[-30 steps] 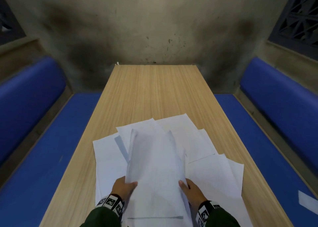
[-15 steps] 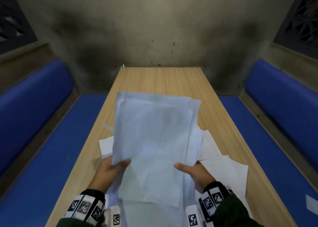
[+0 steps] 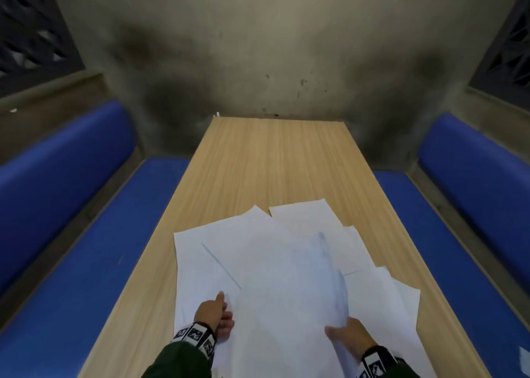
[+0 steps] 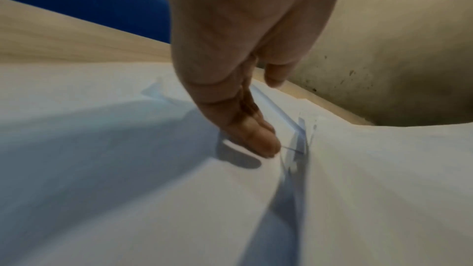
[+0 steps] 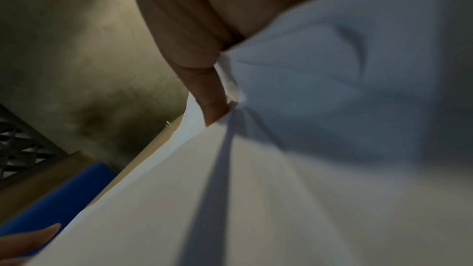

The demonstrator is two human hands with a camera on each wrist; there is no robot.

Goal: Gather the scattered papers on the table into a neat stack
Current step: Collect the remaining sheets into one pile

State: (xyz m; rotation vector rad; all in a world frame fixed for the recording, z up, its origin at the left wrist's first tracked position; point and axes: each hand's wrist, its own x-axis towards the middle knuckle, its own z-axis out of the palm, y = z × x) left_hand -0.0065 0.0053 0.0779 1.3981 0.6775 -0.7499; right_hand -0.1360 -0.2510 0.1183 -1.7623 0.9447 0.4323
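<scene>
We have brought the lifted sheaf point(image 3: 289, 297) back down onto the papers point(image 3: 304, 217) fanned over the surface point(image 3: 275, 159). Our right hand point(image 3: 348, 337) still pinches its near edge; our left hand point(image 3: 213, 313) has let go, fingers extended, reaching for loose sheets. The stack is not yet squared.
</scene>
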